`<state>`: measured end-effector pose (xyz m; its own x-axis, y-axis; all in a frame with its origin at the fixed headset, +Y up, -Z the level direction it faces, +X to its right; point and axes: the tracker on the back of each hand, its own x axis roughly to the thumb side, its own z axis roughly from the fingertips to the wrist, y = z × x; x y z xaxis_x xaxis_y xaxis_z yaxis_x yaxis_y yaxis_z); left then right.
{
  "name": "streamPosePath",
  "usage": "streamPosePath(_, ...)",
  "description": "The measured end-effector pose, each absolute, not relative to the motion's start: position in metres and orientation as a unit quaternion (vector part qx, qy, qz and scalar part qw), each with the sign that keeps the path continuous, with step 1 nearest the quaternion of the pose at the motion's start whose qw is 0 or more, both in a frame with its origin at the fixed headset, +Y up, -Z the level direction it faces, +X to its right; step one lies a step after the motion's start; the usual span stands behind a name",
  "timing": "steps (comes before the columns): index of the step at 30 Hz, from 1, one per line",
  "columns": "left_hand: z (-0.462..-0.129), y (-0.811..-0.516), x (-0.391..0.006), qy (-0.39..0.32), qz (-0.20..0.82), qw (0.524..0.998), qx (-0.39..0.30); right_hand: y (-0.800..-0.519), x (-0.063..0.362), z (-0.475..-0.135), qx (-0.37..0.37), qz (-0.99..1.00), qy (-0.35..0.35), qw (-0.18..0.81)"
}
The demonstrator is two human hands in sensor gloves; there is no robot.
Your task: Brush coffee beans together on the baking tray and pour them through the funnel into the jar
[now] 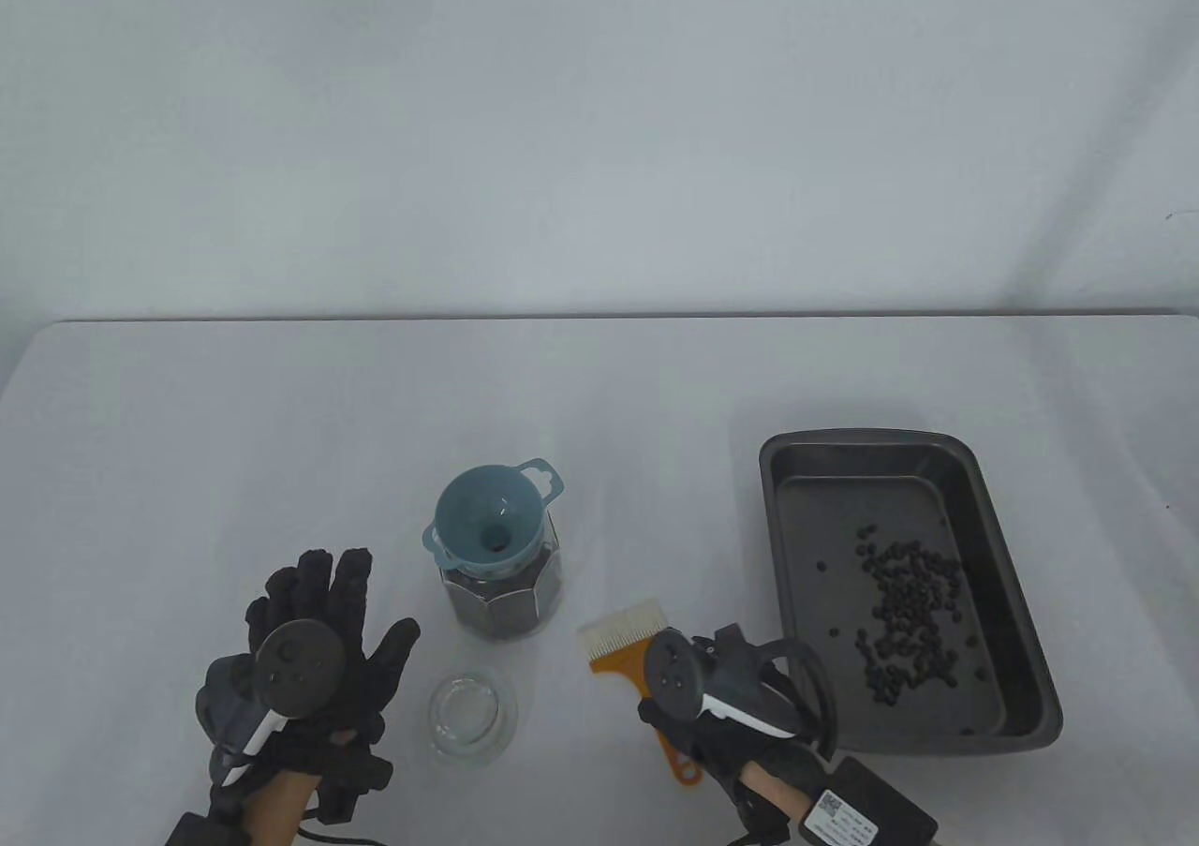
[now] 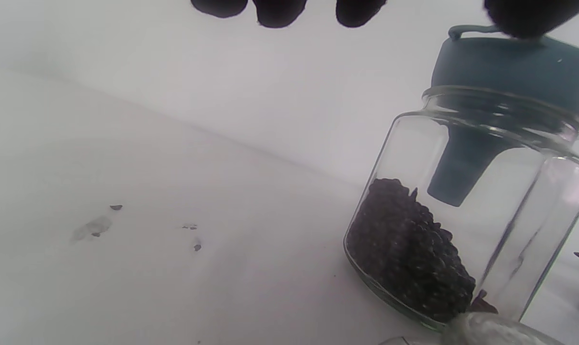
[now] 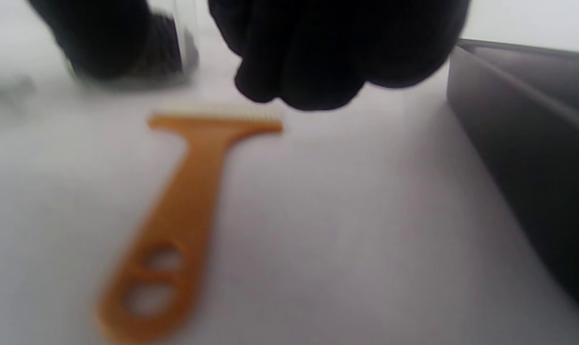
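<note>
Our right hand (image 1: 721, 696) hovers over the orange plastic brush with white bristles (image 1: 629, 656), and in the right wrist view its gloved fingers (image 3: 313, 57) hang loosely curled above the handle without touching it; the brush lies flat on the white table (image 1: 281, 434), so this hand holds nothing. Our left hand (image 1: 309, 659) rests palm down on the table with its fingers straight and spread, also holding nothing, just to the left of the faceted clear glass jar (image 1: 506, 593). A teal plastic funnel (image 1: 492, 520) sits in the jar's mouth, its spout hanging above the dark beans already inside. A small round glass lid (image 1: 473, 715) lies on the table in front of the jar, between our hands. To the right of the brush stands the dark grey rectangular metal baking tray (image 1: 1021, 593), with the loose coffee beans (image 1: 913, 616) scattered over the near half of its floor and a few strays apart. We judge the brush light and stiff, best taken along its flat handle near the two holes at the end. The beans look small, hard and apt to roll, so gentle strokes suit. The tray seems rigid with a raised rim, best gripped at a short end. The jar is fragile and could tip under the funnel.
</note>
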<state>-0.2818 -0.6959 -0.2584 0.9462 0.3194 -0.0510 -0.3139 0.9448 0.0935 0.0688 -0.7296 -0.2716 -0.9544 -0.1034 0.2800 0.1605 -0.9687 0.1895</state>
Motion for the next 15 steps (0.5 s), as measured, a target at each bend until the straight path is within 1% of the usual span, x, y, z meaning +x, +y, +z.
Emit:
streamPosePath(4, -0.258, -0.696, -0.281, 0.031, 0.16, 0.986, 0.041, -0.752, 0.06, -0.27, -0.123, -0.977, -0.14, 0.108)
streamPosePath(5, -0.259, -0.696, -0.281, 0.031, 0.159, 0.986, 0.042, -0.76, 0.059, -0.271, -0.13, -0.972, -0.162, 0.11)
streamPosePath(7, -0.259, -0.696, -0.281, 0.032, 0.163, 0.985, 0.041, -0.761, 0.06, -0.272, -0.127, -0.973, -0.156, 0.117)
streamPosePath(9, -0.259, -0.696, -0.281, 0.031, 0.168, 0.984, 0.038, -0.763, 0.062, -0.274, -0.119, -0.974, -0.165, 0.098)
streamPosePath(11, -0.259, -0.696, -0.282, 0.032, 0.171, 0.984, 0.038, -0.765, 0.068, -0.277, -0.104, -0.978, -0.174, 0.054)
streamPosePath(15, -0.259, -0.696, -0.282, 0.031, 0.179, 0.983, 0.036, -0.765, 0.072, -0.28, -0.088, -0.98, -0.173, 0.035)
